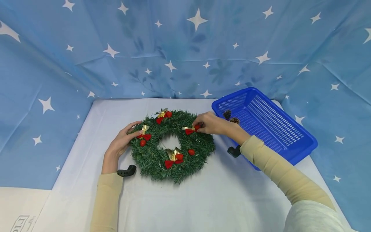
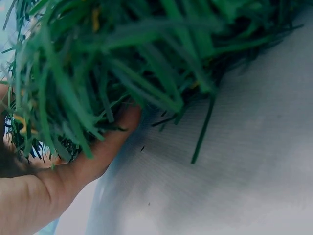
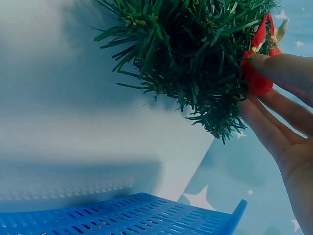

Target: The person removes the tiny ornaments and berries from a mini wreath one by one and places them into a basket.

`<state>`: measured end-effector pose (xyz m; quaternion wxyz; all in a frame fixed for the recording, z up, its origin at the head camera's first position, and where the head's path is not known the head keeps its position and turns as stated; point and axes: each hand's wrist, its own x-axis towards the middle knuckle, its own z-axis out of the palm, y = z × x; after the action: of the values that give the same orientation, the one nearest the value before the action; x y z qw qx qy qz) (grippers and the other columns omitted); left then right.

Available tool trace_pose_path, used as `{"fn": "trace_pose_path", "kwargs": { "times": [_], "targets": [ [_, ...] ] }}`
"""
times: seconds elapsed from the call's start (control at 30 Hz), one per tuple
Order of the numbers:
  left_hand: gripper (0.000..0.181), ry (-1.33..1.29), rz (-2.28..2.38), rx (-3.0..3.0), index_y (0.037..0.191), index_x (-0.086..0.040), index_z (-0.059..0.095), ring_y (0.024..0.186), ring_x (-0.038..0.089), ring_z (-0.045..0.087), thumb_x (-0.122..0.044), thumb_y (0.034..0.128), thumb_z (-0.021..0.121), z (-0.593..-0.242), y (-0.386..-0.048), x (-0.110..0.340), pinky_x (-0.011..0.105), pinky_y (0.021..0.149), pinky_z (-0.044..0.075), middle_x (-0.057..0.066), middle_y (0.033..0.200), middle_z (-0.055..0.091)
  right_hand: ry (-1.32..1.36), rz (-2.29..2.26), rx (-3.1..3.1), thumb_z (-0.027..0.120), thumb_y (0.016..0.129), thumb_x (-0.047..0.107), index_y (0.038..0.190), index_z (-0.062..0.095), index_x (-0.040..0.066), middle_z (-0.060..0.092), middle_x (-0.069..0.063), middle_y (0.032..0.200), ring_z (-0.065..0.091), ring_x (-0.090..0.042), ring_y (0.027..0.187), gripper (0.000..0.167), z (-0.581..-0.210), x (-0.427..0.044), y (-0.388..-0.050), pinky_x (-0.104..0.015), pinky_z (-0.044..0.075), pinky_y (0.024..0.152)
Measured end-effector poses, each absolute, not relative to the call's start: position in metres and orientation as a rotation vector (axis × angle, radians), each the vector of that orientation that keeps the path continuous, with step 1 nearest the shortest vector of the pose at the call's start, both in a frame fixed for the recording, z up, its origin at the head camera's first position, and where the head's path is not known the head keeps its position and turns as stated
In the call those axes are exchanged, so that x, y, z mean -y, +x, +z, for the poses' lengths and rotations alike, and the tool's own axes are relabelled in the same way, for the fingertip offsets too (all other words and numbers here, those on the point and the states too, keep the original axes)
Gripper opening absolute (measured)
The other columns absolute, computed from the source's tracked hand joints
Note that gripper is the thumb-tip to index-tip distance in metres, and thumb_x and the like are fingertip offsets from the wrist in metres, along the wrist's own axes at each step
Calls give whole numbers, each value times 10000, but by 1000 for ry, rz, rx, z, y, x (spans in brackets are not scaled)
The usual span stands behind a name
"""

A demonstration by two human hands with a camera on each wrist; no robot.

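A green Christmas wreath lies on the white table, with red and gold bows and small red balls on it. My left hand grips its left rim, the thumb beside a gold and red bow; in the left wrist view, green needles hide part of that hand. At the wreath's upper right, my right hand pinches a red ball next to another red and gold bow. The fingers partly cover this ball in the head view.
A blue plastic basket stands to the right of the wreath, under the right forearm. Inside it are pine cones. A blue cloth with white stars hangs behind the table and along its sides.
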<state>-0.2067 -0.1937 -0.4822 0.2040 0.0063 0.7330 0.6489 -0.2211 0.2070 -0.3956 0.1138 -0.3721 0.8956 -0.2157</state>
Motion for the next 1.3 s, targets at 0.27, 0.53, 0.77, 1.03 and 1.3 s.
{"fn": "trace_pose_path", "kwargs": {
  "times": [0.27,0.53,0.77,1.03,1.3],
  "targets": [
    [706,22,1810,-2043,1622,-199,343,1584,427,-67,-315,1014,683,-482,-207,194,773,1186,61,191,1719,-38,-1140,-584,-2654,741,893,-40,1122,776,16,733,-141,1057,741,-266,936,239,-393,-208,-220,-336,629,800],
    [712,9,1807,-2051,1619,-212,350,1584,426,-68,-330,1006,693,-482,-206,193,793,1169,77,183,1722,-31,-1095,-634,-2628,712,897,-82,1148,766,-16,726,-169,1088,739,-286,957,265,-388,-213,-218,-344,630,830],
    [690,16,1817,-2030,1614,-204,360,1577,455,-40,-307,1013,684,-480,-204,194,818,1147,85,202,1716,2,-1105,-644,-2664,709,883,-95,1124,770,-30,738,-178,1109,744,-303,970,257,-380,-219,-217,-359,633,827],
    [704,18,1809,-2036,1611,-218,366,1592,398,-57,-330,1001,700,-481,-206,194,818,1149,61,171,1726,-15,-1061,-606,-2709,717,895,-55,1114,772,-22,740,-180,1124,747,-313,965,228,-372,-229,-218,-413,631,842],
    [710,24,1805,-2044,1615,-212,358,1593,393,-51,-336,1003,697,-482,-205,194,779,1182,65,176,1725,-17,-1055,-586,-2782,739,884,-48,1097,779,-8,755,-158,1084,754,-288,930,220,-364,-243,-219,-427,631,816]
  ]
}}
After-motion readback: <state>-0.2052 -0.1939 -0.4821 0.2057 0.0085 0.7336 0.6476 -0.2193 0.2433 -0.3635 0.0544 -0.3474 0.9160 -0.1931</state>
